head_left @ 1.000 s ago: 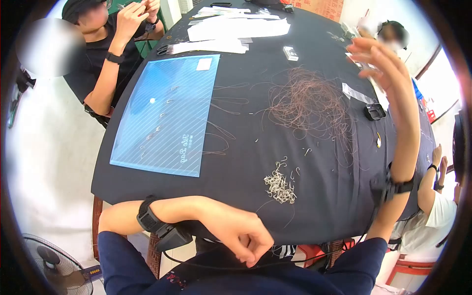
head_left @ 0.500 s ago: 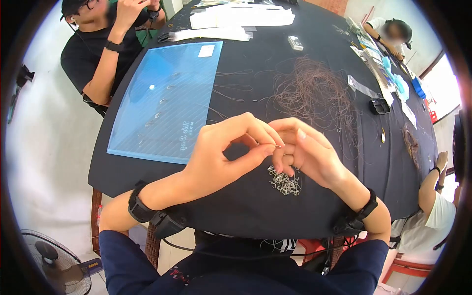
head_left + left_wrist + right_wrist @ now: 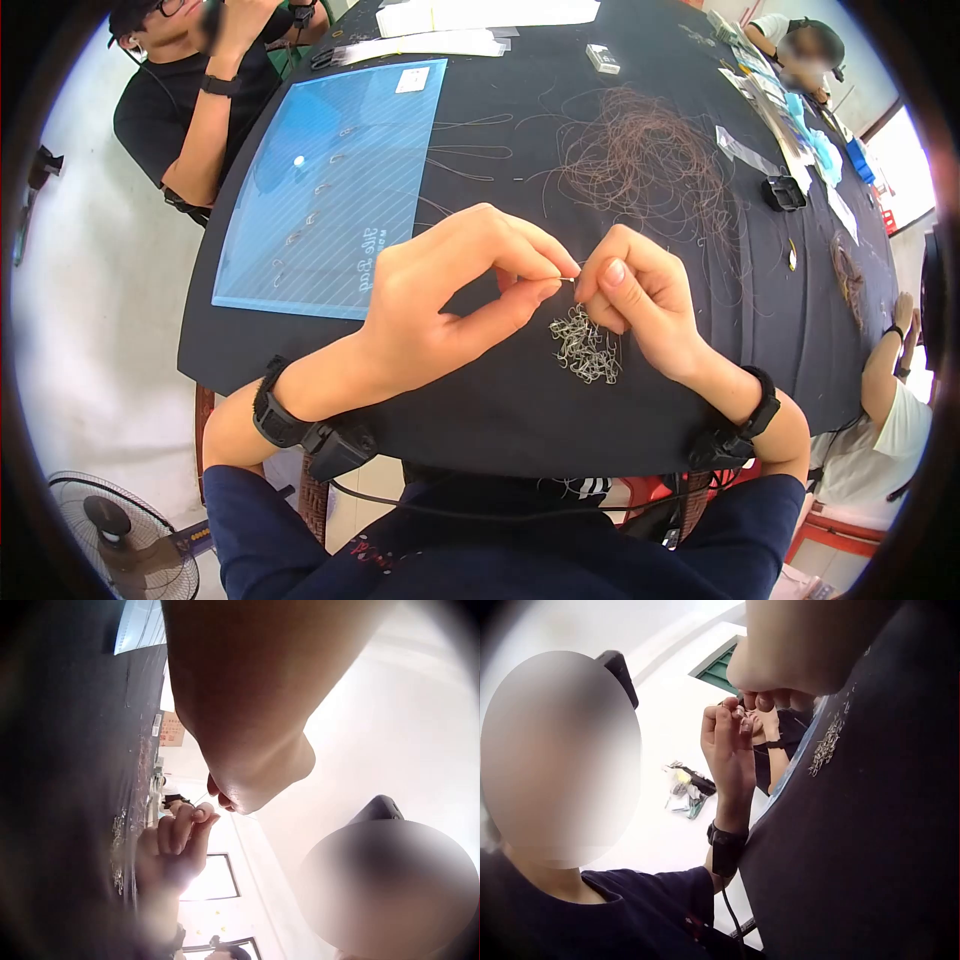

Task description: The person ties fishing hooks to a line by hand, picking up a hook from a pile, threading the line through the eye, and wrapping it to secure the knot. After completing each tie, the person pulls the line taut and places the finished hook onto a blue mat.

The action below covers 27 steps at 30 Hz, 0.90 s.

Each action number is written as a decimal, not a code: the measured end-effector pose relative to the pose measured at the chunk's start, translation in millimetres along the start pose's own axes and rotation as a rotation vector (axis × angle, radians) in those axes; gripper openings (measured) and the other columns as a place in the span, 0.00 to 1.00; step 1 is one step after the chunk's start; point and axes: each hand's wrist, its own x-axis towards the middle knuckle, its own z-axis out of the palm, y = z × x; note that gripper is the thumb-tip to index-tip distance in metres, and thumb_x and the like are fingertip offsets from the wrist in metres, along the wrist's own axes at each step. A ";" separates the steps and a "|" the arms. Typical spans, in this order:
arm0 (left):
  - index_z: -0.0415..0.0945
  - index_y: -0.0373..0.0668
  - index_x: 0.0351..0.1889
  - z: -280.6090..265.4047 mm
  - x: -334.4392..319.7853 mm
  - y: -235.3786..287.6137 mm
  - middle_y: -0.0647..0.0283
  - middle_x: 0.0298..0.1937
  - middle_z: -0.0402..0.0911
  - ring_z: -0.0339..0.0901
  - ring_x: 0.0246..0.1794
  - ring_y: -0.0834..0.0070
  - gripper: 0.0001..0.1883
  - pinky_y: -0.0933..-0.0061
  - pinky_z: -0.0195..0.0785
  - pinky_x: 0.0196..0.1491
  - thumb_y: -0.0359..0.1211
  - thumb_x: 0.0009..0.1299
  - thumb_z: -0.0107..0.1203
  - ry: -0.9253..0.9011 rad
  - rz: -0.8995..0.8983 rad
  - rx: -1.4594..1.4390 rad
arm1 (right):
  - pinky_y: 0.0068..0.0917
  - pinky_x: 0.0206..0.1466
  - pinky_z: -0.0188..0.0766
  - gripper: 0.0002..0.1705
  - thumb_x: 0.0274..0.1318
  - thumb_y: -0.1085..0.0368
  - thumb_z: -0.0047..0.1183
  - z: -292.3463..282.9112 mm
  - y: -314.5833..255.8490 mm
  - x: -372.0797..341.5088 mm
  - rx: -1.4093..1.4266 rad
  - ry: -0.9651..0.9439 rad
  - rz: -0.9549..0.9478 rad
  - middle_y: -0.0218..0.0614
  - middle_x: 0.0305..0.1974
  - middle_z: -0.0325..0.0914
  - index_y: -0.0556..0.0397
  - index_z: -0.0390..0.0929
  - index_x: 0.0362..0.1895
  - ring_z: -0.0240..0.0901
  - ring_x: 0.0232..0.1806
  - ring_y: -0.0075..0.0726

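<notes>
In the head view my left hand pinches a small metal fish hook between thumb and index finger, above the table. My right hand is right beside it, its thumb pressed against the curled index finger at the hook's end. A thin fishing line at those fingertips barely shows. Below the hands lies a pile of silver fish hooks, partly covered by the right fingers. Both wrist views show the two hands meeting at the fingertips, with the hook mostly hidden.
A blue file bag with several hooks and looped lines lies at the left. Farther back are a tangle of brown line, white strips and a small box. A black tray stands at the right. Other people sit around the table.
My right hand has come down from its raised place at the right to meet the left. The left hand has risen from the table's front edge with the hook. The right fingers have curled closer in.
</notes>
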 end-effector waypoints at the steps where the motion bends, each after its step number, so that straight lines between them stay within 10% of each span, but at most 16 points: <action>1: 0.75 0.36 0.32 -0.1 -0.4 0.4 0.55 0.36 0.83 0.78 0.32 0.74 0.07 0.78 0.70 0.35 0.17 0.58 0.58 0.001 0.005 -0.007 | 0.16 0.24 0.50 0.14 0.70 0.61 0.39 0.4 0.5 0.3 -0.010 0.024 -0.025 0.22 0.18 0.61 0.57 0.70 0.34 0.52 0.20 0.12; 11: 0.73 0.35 0.36 0.0 -1.7 0.7 0.49 0.39 0.81 0.77 0.32 0.72 0.06 0.77 0.71 0.36 0.19 0.63 0.55 -0.043 0.142 -0.157 | 0.17 0.21 0.44 0.12 0.65 0.64 0.46 -0.5 0.4 -0.4 -0.268 0.107 0.023 0.19 0.14 0.57 0.56 0.75 0.30 0.47 0.17 0.11; 27: 0.69 0.36 0.34 13.6 -6.8 6.5 0.46 0.46 0.76 0.74 0.30 0.79 0.06 0.80 0.70 0.33 0.29 0.71 0.51 0.050 -0.453 -0.801 | 0.20 0.17 0.42 0.08 0.57 0.70 0.52 -4.3 4.5 5.0 -0.603 0.193 -0.086 0.21 0.08 0.54 0.55 0.77 0.25 0.45 0.12 0.10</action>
